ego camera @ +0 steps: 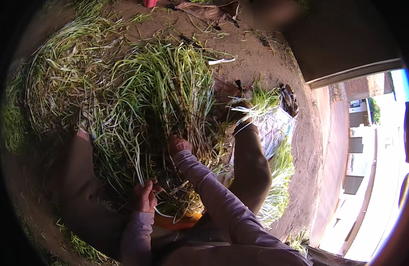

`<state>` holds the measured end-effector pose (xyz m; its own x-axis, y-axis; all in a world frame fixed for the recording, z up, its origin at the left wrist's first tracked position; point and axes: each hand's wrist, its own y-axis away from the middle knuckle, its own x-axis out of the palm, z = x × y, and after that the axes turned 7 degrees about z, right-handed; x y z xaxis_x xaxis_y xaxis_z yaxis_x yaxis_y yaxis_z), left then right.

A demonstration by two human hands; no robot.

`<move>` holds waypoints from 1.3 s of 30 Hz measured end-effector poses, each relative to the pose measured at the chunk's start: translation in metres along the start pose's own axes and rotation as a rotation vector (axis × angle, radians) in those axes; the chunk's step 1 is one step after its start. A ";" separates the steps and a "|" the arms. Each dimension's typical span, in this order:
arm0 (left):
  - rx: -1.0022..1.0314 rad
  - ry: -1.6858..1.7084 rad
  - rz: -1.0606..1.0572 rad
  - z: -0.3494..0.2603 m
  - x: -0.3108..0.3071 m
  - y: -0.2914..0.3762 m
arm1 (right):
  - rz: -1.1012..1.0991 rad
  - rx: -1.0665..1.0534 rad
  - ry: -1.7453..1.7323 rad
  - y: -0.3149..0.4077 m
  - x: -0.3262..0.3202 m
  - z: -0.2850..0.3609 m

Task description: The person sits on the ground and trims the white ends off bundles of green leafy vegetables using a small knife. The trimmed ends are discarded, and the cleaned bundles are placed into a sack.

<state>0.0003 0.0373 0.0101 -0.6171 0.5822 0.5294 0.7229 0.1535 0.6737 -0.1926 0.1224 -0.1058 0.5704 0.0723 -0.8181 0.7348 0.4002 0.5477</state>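
Note:
My left hand (pixel 146 198) pinches a thin pale stalk (pixel 138 163) between thumb and fingers. Its white lower end curves out below the hand, and its leafy end rises towards the heap. My right hand (pixel 180 144) reaches into a large heap of long-leaved green stalks (pixel 167 83), low down where the stems turn brown and root-like. Its fingers are partly hidden, so whether they grip stems is unclear. Loose yellowed leaves and trimmings (pixel 182 196) lie between my legs, just in front of an orange object (pixel 181 222).
Cleaned white-stemmed greens (pixel 277 186) lie beyond my right leg (pixel 252 166), near a printed plastic sheet (pixel 274 129). A smaller bunch (pixel 261 101) rests by my right foot. More discarded leaves (pixel 68 76) spread left over bare soil (pixel 257 53). A wall and doorway edge (pixel 354 71) stand right.

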 end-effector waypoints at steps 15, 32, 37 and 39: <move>0.004 0.005 -0.030 0.003 -0.010 0.004 | 0.069 -0.067 -0.365 -0.003 -0.004 0.030; 0.134 0.065 0.029 -0.005 -0.012 0.001 | 0.393 -0.352 -1.412 0.156 -0.123 -0.023; 0.219 0.043 0.012 -0.018 -0.024 0.012 | 0.093 -0.383 -1.243 0.216 -0.164 -0.012; 0.225 0.049 -0.006 -0.021 -0.023 0.013 | -0.080 -0.536 -1.135 0.223 -0.165 -0.015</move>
<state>0.0167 0.0090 0.0177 -0.6318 0.5424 0.5537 0.7670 0.3344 0.5476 -0.1278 0.2134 0.1487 0.7202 -0.6880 -0.0887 0.6927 0.7063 0.1462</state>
